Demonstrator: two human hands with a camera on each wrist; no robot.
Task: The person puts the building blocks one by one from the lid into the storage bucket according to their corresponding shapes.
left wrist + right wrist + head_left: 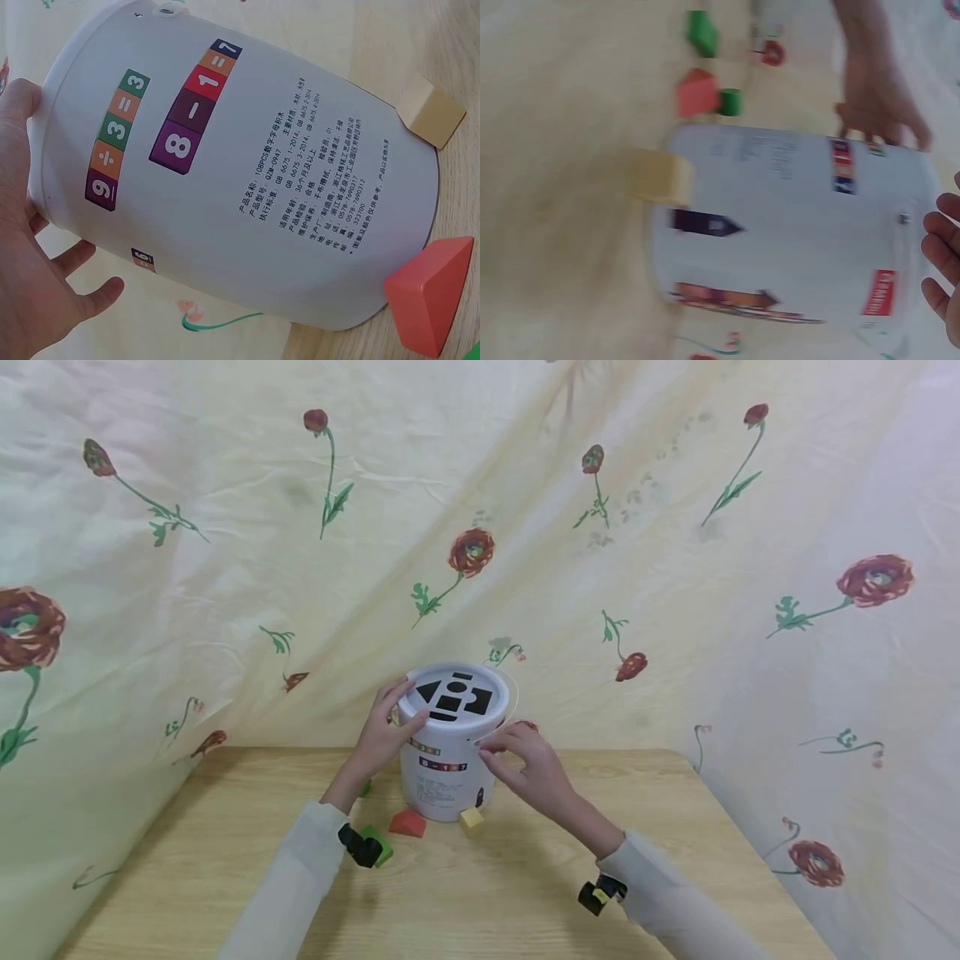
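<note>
From the head camera, a white bucket stands upright on a wooden table, near its far edge, in front of a cloth printed with red flowers. The bucket's lid has black shape-holes cut in it. The left hand curls round the bucket's left side at the rim, thumb lying on the lid's edge. The right hand is at the bucket's right side just under the rim, fingers bent and fingertips touching the wall. In front of the bucket lie a red block and a yellow block, both close to its base; a green block lies to the left of the red one.

From the left wrist camera, the bucket fills the picture, printed with coloured number tiles and small text. The left hand clasps its rim. The yellow block and the red block sit just beside its base.

The right wrist camera is blurred. It shows the bucket, the yellow block touching its base, the red block and green pieces beyond. The right hand's fingertips rest against the rim; the left hand grips the far side.
</note>
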